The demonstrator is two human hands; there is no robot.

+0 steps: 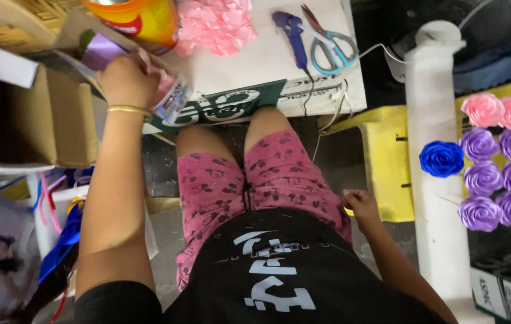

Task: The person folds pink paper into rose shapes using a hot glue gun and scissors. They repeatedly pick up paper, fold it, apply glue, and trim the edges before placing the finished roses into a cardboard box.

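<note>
Low white table (267,57) ahead with pink petal pile (214,24), blue glue gun (294,33), scissors (330,45); left hand (126,78) out front-left, closed on small printed packet (172,101) angled toward knee, right hand (360,204) loosely curled, empty, back at thigh, so left nearer.

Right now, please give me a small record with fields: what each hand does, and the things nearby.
left hand: left hand reaches into a cardboard box, fingers on a small printed packet
right hand: right hand rests closed beside the thigh; holding anything cannot be told
on table: white table with scissors, blue glue gun, pink petals
at right: ribbon roses, pink, purple, one blue
</note>
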